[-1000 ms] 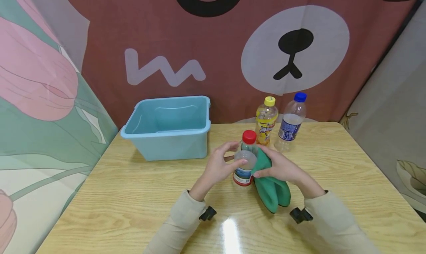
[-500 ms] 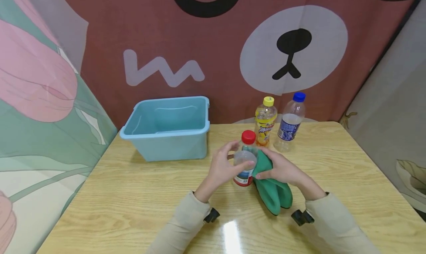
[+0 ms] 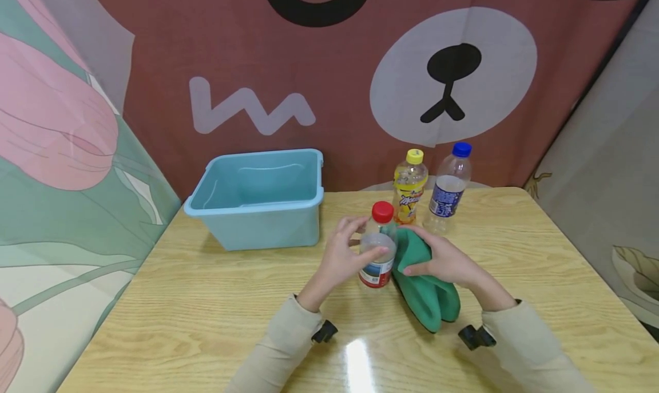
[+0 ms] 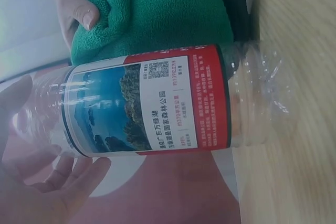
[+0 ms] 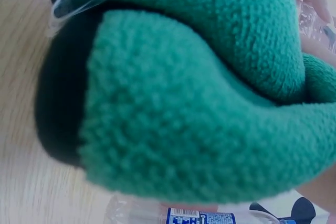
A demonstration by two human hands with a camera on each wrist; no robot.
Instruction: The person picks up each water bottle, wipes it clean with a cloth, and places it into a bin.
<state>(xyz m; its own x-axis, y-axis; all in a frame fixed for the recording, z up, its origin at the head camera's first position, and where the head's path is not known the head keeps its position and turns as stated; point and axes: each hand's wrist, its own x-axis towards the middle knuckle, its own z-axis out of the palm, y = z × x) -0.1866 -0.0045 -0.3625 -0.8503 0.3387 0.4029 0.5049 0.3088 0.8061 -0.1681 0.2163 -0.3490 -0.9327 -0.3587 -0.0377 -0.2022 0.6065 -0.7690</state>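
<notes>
Nearest, your pale sleeves [image 3: 288, 327] extended over the wood-grain table [image 3: 206, 313]. Beyond them was the green cloth [image 3: 429, 304], thick and fuzzy, bunched into rounded folds with a smooth black edge. Your right hand [image 3: 449, 260] held it from above, its fingers clamped on the folds, thumb on the near side. Just beside the cloth, about midway between the table's left and right edges, was the red-capped bottle [image 3: 377, 272], upright; whether its base touched the table could not be told. Its plastic was clear and glossy, and its label showed blue water and dark rocks, a white panel with a square code and small print, then a red band. Your left hand [image 3: 344, 257] had its fingers wrapped round the bottle's upper body. Nearer the far edge stood a yellow-capped bottle [image 3: 410, 195] with orange at its bottom and, toward the right edge, a blue-capped bottle [image 3: 445, 198] with a blue label. By the far-left corner sat a light blue bin [image 3: 270, 228]. Behind the far edge hung a reddish-brown backdrop [image 3: 257, 38].
</notes>
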